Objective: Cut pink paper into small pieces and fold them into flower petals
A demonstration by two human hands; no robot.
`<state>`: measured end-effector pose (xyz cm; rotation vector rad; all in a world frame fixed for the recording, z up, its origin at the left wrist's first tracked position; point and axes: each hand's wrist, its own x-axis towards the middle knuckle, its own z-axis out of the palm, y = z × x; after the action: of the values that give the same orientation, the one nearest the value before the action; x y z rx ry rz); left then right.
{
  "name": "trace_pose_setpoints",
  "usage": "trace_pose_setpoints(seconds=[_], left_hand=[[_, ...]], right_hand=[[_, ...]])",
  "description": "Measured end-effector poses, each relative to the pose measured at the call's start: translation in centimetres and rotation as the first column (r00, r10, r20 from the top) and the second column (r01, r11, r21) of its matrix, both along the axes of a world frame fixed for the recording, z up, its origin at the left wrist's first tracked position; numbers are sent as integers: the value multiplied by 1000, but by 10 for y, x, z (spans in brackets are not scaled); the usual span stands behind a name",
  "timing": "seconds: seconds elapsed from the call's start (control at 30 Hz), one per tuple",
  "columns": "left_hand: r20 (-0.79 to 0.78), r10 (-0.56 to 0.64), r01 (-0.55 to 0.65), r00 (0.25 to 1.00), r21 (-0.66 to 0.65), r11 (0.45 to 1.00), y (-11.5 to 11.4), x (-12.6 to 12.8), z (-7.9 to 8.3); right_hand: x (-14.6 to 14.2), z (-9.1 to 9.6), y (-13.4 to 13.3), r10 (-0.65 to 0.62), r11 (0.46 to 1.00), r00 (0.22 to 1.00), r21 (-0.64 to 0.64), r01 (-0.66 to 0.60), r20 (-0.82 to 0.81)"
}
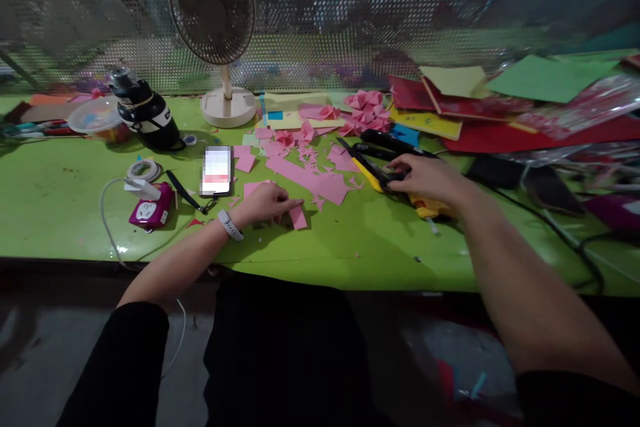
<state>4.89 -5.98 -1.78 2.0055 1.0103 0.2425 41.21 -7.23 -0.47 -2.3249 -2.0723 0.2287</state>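
My left hand (270,203), a pale band on its wrist, is closed on a small pink paper piece (299,217) just above the green table. My right hand (417,177) has its thumb and fingers closed on a black-and-yellow bladed tool (369,173); whether it is a knife or scissors is unclear. Under that hand lies a yellow tool (431,207) resembling a glue gun, partly covered. A long black object (393,145) sits behind it. Between my hands are a larger pink paper sheet (320,181) and many pink scraps (311,155).
Folded pink paper flowers (365,110) are heaped at the back. A fan (227,105), black bottle (147,113), phone (217,170), tape roll (144,169) and purple power socket (154,207) stand left. Coloured paper (550,83) and black cables (545,223) lie right.
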Motion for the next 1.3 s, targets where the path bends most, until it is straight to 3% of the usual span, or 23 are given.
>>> trace_pose_setpoints(seconds=[0.1, 0.2, 0.3, 0.43, 0.6, 0.83, 0.97, 1.07, 1.13, 1.23, 1.3], left_hand=[[-14, 6, -6, 1000, 29, 1000, 0, 1, 0], [-36, 27, -21, 999, 157, 987, 0, 1, 1], [-37, 76, -62, 996, 296, 953, 1, 2, 2], [15, 110, -109, 994, 291, 951, 0, 1, 1], [50, 88, -99, 995, 294, 951, 0, 0, 1], [74, 76, -92, 994, 243, 966, -1, 0, 4], [113, 94, -117, 989, 225, 967, -1, -1, 5], [198, 145, -169, 969, 110, 980, 1, -1, 2], [313, 201, -184, 928, -81, 980, 3, 0, 0], [485, 312, -103, 817, -409, 906, 4, 2, -1], [548, 369, -26, 751, -533, 846, 5, 3, -1]], right_hand=[[-15, 1, 1, 6, 995, 997, 97, -13, 76], [-44, 2, 15, 82, 972, 993, 213, -98, 84], [-75, 0, 40, 147, 963, 984, 212, -164, 96], [-100, -6, 72, 172, 978, 975, 91, -186, 142], [-102, -10, 91, 158, 984, 967, 53, -172, 202], [-95, -14, 87, 139, 985, 980, 85, -152, 140], [-87, -6, 84, 69, 969, 997, 235, -75, 35], [-86, 10, 76, 20, 917, 998, 399, 6, -62], [-96, 19, 61, 80, 890, 990, 456, -16, -120], [-127, 20, 26, 327, 848, 933, 483, -218, -151], [-151, 12, 2, 505, 791, 852, 471, -391, -141]])
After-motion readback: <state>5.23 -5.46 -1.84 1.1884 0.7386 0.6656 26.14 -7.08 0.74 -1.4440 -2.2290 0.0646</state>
